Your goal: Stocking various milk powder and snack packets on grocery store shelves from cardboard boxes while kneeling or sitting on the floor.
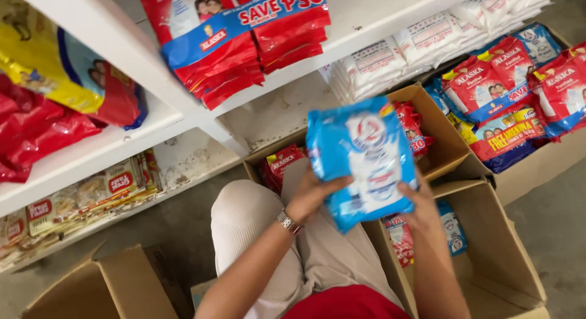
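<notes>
Crouching over the cartons, the person holds a stack of blue pouches (363, 160) up in front of the white shelving (122, 50), left hand (314, 194) curled under the bottom edge at about seven o'clock of the stack, right hand (418, 200) pressed against its lower corner at five o'clock, fingers of both closed on the packs. The stack sits at chest height, between the open cardboard box (500, 246) at four o'clock and the half-filled box (436, 136) at one o'clock. To my eye this looks like the lifting-out part of the shelf stocking: packs gathered and squared, not yet set anywhere. Carrying them onward would call for a firm two-handed squeeze, since slick pouches stacked loose could fan apart. Red pouches (226, 56) hang off the shelf edge at eleven o'clock.
</notes>
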